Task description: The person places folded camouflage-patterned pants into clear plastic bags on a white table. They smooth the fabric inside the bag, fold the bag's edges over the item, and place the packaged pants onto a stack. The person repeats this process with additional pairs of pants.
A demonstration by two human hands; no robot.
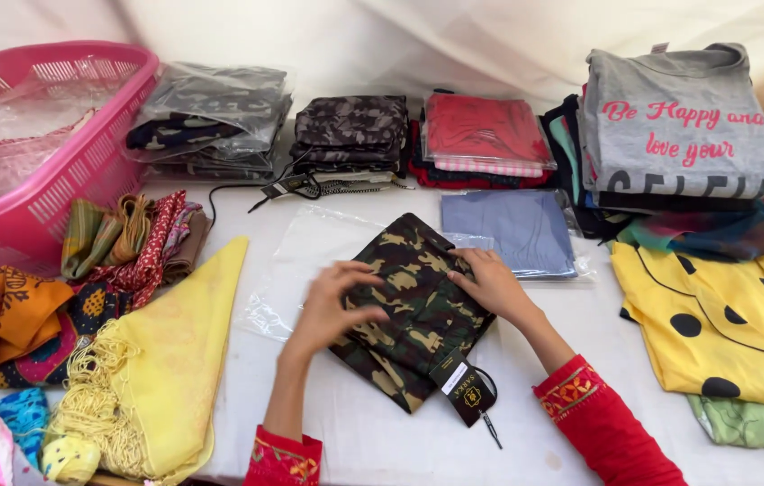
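White cloth covers the bench (382, 441) and hangs as a backdrop behind it, with a pink basket (85, 153) at the far left corner, bagged garment stacks (355, 135) along the far edge and a yellow dotted shirt (724, 324) toward the right edge. Near the middle of the front edge, the folded camouflage garment (413, 315) lies on a clear plastic bag (301, 270). The left hand (332, 306) curls its fingers onto the garment's left side, and the right hand (490, 283) presses flat on its upper right corner.

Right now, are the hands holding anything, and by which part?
Both hands rest on the folded camouflage garment lying on the table: the left hand presses its left edge, the right hand its upper right edge. Nothing is lifted.
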